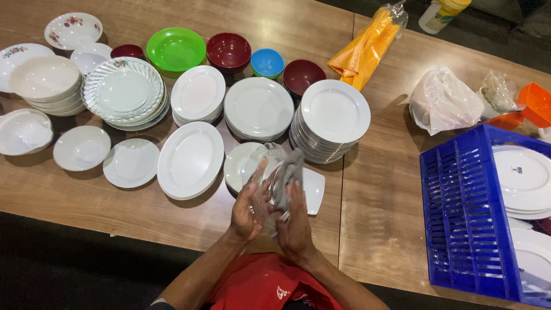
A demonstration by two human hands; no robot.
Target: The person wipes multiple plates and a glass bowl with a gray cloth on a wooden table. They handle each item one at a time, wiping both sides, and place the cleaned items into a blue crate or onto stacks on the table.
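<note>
My left hand (247, 213) grips a clear patterned glass dish (263, 172) by its lower edge, held upright over the near edge of the wooden table (379, 189). Against the dish's face, my right hand (295, 221) presses a grey cloth (285, 175). Both hands are close together just in front of my red shirt. Under them lie a small white plate (236, 163) and a white square plate (314, 189).
Stacks of white plates (334, 112), an oval platter (190, 159), white bowls (45, 80), and green (175, 49), maroon (228, 50) and blue (267, 62) bowls fill the table's left. A blue crate (459, 218) with plates stands right. Orange bags (363, 49) and a white plastic bag (445, 102) lie behind.
</note>
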